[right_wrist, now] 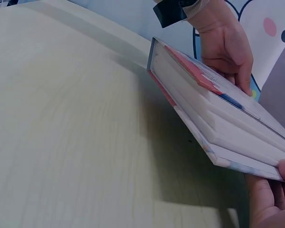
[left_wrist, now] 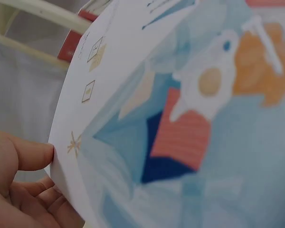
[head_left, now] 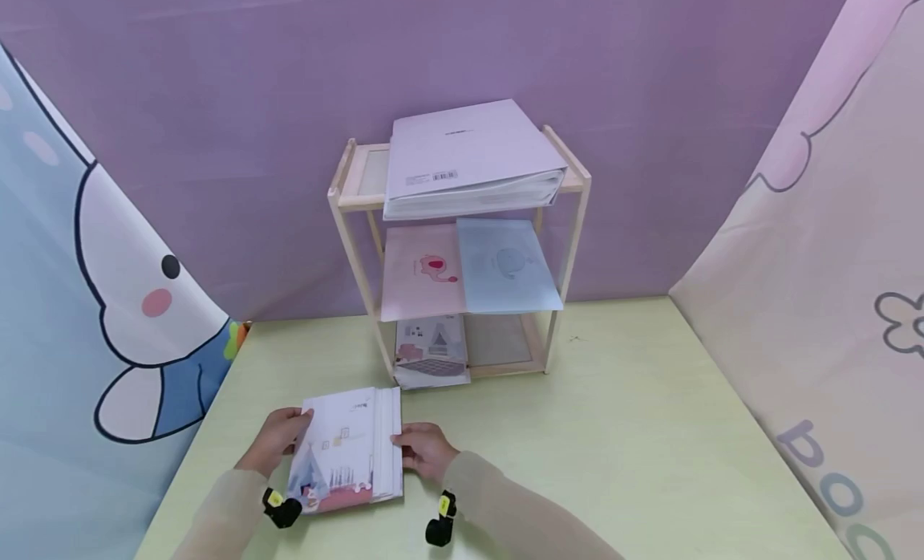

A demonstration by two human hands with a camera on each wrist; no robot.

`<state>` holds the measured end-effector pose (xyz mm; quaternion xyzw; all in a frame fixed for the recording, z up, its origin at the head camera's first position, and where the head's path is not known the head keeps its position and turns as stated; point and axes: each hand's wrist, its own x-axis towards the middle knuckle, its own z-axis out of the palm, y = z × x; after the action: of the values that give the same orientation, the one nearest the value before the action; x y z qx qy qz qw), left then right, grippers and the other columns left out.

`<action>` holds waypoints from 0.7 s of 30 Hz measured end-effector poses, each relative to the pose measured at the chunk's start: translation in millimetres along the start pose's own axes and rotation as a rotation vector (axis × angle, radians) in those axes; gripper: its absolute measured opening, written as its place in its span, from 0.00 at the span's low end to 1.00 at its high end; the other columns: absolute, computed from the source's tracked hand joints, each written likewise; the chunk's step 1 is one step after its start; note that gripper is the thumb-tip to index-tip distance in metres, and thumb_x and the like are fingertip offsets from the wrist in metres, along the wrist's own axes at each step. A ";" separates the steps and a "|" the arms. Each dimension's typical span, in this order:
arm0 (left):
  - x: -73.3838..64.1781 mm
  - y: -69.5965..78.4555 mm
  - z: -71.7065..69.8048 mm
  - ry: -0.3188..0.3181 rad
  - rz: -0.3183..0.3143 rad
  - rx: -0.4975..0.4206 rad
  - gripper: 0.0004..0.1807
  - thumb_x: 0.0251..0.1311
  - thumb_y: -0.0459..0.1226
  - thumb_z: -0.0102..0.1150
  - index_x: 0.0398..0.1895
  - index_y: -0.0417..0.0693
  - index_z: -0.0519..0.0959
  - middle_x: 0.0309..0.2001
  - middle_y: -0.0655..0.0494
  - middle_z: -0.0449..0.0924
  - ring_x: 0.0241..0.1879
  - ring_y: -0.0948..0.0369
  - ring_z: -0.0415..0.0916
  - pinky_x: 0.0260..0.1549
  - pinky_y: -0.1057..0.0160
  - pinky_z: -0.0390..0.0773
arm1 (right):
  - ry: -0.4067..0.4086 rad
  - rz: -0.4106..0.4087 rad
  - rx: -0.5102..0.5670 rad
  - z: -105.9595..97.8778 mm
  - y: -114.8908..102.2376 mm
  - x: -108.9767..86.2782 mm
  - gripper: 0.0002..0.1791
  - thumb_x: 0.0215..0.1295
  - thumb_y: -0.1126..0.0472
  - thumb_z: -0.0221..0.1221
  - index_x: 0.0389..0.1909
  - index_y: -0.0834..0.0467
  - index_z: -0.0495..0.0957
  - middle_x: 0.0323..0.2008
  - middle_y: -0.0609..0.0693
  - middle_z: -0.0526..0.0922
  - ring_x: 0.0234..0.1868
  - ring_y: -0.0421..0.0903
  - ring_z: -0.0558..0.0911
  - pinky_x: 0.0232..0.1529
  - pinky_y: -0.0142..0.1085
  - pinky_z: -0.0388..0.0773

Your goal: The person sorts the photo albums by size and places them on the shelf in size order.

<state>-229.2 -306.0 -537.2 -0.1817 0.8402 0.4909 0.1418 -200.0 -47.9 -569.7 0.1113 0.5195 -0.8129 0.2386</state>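
A thick hardcover notebook [head_left: 342, 444] with an illustrated cover of a tent and a pink floor is held between both hands over the front left of the table. My left hand [head_left: 276, 438] grips its left edge, thumb on the front cover and fingers behind, as the left wrist view also shows. At the opposite edge, my right hand [head_left: 427, 450] pinches the back cover and page edges. In the right wrist view the notebook [right_wrist: 213, 111] tilts over the table, its white pages slightly fanned between the covers.
Behind stands a wooden three-tier rack [head_left: 566, 247]. A thick white binder [head_left: 469, 155] lies on top; a pink folder [head_left: 422, 275] and a blue folder [head_left: 508, 267] share the middle shelf. Another illustrated notebook [head_left: 431, 351] lies at the bottom left. Printed curtains flank the table [head_left: 621, 432].
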 end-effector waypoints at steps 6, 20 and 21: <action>-6.4 4.3 6.7 -0.003 0.005 -0.004 0.23 0.69 0.43 0.46 0.54 0.29 0.67 0.39 0.46 0.75 0.35 0.57 0.71 0.30 0.63 0.74 | -0.027 0.011 0.010 -9.3 -0.5 -8.0 0.14 0.58 0.76 0.56 0.47 0.75 0.74 0.35 0.59 0.82 0.31 0.44 0.80 0.43 0.41 0.80; -28.1 7.2 32.1 -0.052 0.082 -0.067 0.17 0.68 0.38 0.47 0.44 0.28 0.71 0.27 0.52 0.77 0.25 0.61 0.73 0.23 0.62 0.74 | -0.064 0.054 0.098 -36.8 5.5 -30.1 0.17 0.60 0.77 0.53 0.51 0.78 0.70 0.38 0.63 0.82 0.35 0.48 0.83 0.48 0.45 0.78; -28.9 8.6 34.3 -0.057 0.086 -0.073 0.17 0.68 0.38 0.47 0.46 0.28 0.71 0.28 0.52 0.77 0.25 0.61 0.74 0.24 0.62 0.75 | -0.064 0.052 0.098 -39.5 5.1 -30.9 0.17 0.60 0.77 0.53 0.51 0.78 0.70 0.37 0.63 0.82 0.35 0.47 0.83 0.48 0.45 0.78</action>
<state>-205.1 -267.2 -534.9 -0.1362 0.8243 0.5320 0.1377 -173.5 -5.8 -577.7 0.1104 0.4679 -0.8341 0.2705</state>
